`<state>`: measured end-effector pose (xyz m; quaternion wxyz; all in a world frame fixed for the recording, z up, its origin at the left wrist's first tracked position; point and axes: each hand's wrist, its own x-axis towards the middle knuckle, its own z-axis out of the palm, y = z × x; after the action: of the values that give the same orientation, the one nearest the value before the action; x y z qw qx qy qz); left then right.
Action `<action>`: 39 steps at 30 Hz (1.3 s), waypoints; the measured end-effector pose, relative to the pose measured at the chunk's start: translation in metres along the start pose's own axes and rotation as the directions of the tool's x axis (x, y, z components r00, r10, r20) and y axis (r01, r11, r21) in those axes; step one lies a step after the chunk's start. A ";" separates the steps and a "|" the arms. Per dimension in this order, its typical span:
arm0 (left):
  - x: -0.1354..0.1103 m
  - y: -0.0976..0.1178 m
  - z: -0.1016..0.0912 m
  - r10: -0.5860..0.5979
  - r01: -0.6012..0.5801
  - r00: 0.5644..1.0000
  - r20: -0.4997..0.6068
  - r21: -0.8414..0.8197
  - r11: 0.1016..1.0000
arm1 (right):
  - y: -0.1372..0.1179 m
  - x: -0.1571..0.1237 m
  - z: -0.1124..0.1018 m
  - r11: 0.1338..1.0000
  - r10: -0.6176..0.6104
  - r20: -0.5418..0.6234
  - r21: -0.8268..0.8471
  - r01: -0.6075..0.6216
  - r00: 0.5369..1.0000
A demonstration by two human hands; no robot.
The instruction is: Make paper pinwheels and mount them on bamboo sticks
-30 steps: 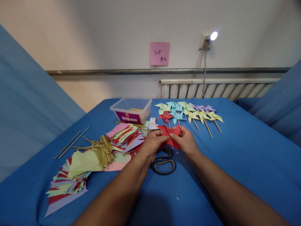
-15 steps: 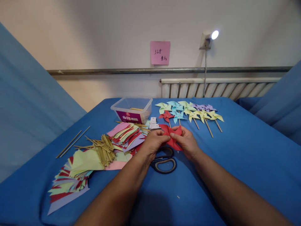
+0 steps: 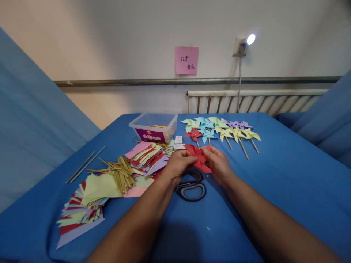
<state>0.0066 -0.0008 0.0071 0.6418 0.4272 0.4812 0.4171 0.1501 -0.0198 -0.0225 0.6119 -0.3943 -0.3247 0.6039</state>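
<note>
Between my hands is a red paper pinwheel, its blades folded in toward the middle; no stick shows on it. My left hand pinches its left side, thumb near the centre. Gripping the right edge is my right hand, with thumb and fingers closed on the paper. Black-handled scissors lie on the cloth just below, their blades hidden under my left wrist. Behind the hands, several finished pinwheels on sticks lie in rows, in green, blue, purple, yellow and red.
A clear plastic box stands at the back. To the left lie stacks of coloured paper, a heap of thin sticks, a fanned paper pile and two separate sticks. A blue cloth covers the table.
My right thumb has moved from the red pinwheel's centre out to its right side, uncovering the middle. My left hand keeps its pinch.
</note>
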 end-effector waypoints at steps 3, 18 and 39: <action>0.001 0.000 0.000 0.006 -0.006 1.000 -0.003 0.037 0.999 | 0.000 0.000 -0.001 0.999 0.013 0.009 0.037 -0.013 1.000; -0.001 -0.008 0.007 0.155 -0.134 0.985 -0.075 0.229 0.964 | 0.009 0.004 -0.007 0.967 -0.144 -0.043 -0.217 0.131 0.989; 0.011 -0.017 0.002 -0.082 0.048 0.992 -0.097 -0.309 0.950 | 0.008 0.014 -0.022 0.992 -0.059 -0.291 -0.127 0.023 0.955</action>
<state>0.0130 0.0040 -0.0114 0.6865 0.2831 0.4589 0.4878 0.1663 -0.0078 -0.0416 0.6406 -0.5094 -0.2745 0.5048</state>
